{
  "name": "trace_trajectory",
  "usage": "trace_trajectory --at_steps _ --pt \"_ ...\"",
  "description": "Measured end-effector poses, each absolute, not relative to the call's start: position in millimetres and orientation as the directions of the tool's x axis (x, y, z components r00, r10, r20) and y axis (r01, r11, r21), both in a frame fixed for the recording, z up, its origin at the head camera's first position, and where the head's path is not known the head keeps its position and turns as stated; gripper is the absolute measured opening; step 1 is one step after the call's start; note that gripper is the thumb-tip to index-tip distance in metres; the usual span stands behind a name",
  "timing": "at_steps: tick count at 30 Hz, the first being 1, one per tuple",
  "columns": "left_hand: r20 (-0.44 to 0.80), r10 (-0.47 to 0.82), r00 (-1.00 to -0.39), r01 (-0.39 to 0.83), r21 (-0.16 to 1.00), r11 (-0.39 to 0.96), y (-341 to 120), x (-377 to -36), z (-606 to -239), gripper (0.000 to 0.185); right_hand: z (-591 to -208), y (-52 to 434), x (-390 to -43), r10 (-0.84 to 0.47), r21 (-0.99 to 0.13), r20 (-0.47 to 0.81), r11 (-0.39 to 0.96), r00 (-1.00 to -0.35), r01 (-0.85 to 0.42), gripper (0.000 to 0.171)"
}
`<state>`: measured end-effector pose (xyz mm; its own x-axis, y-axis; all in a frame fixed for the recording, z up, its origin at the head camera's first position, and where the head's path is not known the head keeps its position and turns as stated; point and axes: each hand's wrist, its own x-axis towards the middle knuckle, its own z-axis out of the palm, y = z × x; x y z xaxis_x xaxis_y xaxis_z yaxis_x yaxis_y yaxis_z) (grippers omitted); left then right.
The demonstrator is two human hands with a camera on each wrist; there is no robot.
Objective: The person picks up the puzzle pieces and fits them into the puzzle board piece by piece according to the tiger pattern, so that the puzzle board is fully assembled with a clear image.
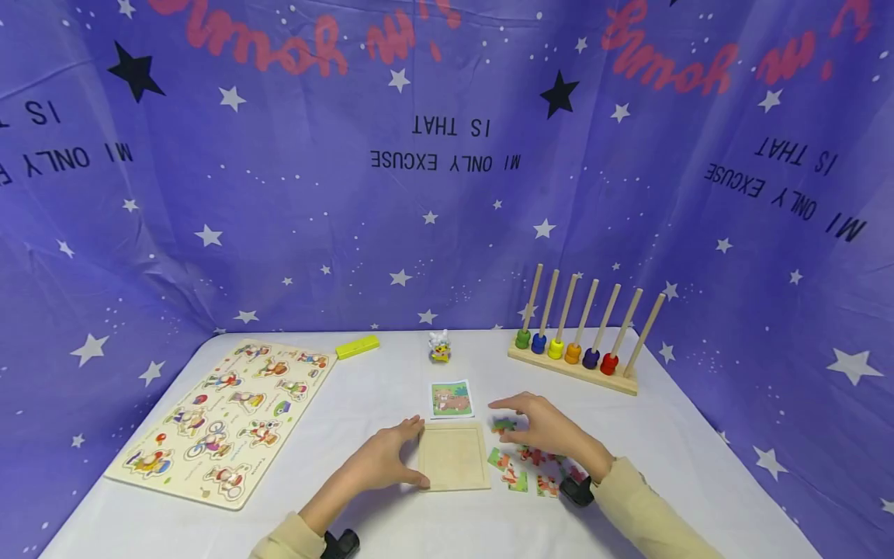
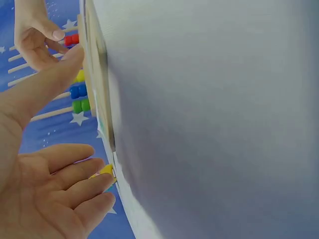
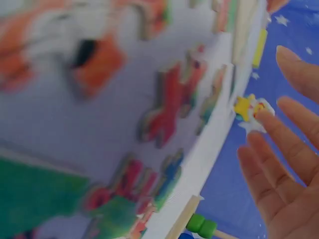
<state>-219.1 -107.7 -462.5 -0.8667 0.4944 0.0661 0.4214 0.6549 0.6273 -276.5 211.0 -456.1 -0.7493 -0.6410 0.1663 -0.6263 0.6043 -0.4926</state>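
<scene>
The square wooden puzzle tray (image 1: 452, 456) lies bare at the table's near middle, steadied by the left hand (image 1: 386, 458) with relaxed fingers, while the right hand (image 1: 543, 425) hovers spread over the loose colourful puzzle pieces (image 1: 534, 468), none apparently placed yet.

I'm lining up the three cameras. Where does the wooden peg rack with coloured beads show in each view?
Head: peg rack at the table's far right.
Left wrist: upper left, beads behind the left hand.
Right wrist: bottom edge, only a green bead.
Shared landmark: the yellow toy figure.
</scene>
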Motion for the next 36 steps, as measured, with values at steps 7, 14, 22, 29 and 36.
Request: trace_trajectory --at_steps 7,14,22,29,36 --pt "-0.003 0.507 -0.862 0.4 0.612 0.682 -109 -218 -462 0.093 -458 207 -276 -0.756 -0.499 0.086 0.531 -0.649 -0.685 0.031" --pt "-0.035 0.53 -0.847 0.403 0.607 0.685 -111 -217 -461 0.092 -460 203 -278 -0.787 -0.445 0.004 0.552 -0.618 -0.706 0.024" --pt "-0.061 0.546 -0.836 0.41 0.593 0.693 -113 -218 -459 0.091 -461 202 -278 -0.766 -0.468 -0.021 0.575 -0.642 -0.671 0.023" --pt "-0.047 0.544 -0.838 0.419 0.585 0.695 -113 -219 -459 0.092 -458 203 -278 -0.771 -0.585 -0.031 0.53 -0.636 -0.614 0.024" --pt "-0.054 0.543 -0.838 0.413 0.587 0.697 -112 -219 -460 0.091 -450 200 -280 -0.82 -0.636 0.026 0.428 -0.572 -0.642 0.014"
